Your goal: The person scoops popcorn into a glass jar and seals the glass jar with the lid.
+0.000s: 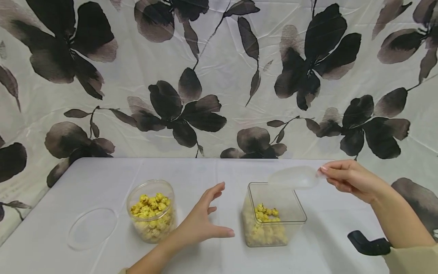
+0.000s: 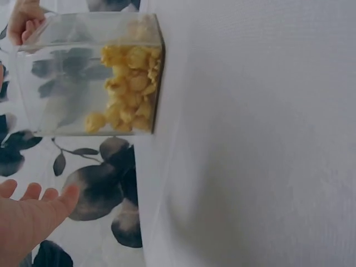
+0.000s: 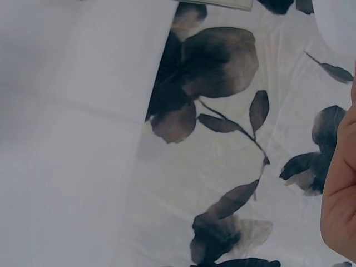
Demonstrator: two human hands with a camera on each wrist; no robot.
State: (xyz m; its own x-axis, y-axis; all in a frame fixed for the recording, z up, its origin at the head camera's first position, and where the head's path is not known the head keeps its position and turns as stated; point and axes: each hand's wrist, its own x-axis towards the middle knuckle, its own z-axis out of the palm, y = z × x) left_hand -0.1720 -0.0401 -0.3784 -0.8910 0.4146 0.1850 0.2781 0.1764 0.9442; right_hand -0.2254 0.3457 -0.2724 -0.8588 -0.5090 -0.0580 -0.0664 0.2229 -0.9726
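Note:
My right hand (image 1: pixel 352 179) pinches the handle end of a translucent whitish scoop (image 1: pixel 294 177). The scoop is level above the back edge of a clear square container (image 1: pixel 280 223), and no popcorn shows in it. Yellow popcorn (image 2: pixel 130 89) covers the bottom of that container in the left wrist view. Between the two containers is my left hand (image 1: pixel 203 220), thumb and fingers spread wide towards the square one and holding nothing. In the right wrist view only part of the right hand (image 3: pixel 342 206) appears, at the right edge.
A clear round jar (image 1: pixel 172 217), filled with popcorn (image 1: pixel 152 207) almost to the rim, stands left of my left hand. Further left a clear round lid (image 1: pixel 92 228) lies flat on the white table (image 1: pixel 212 171). A floral cloth (image 1: pixel 239 76) hangs behind the table.

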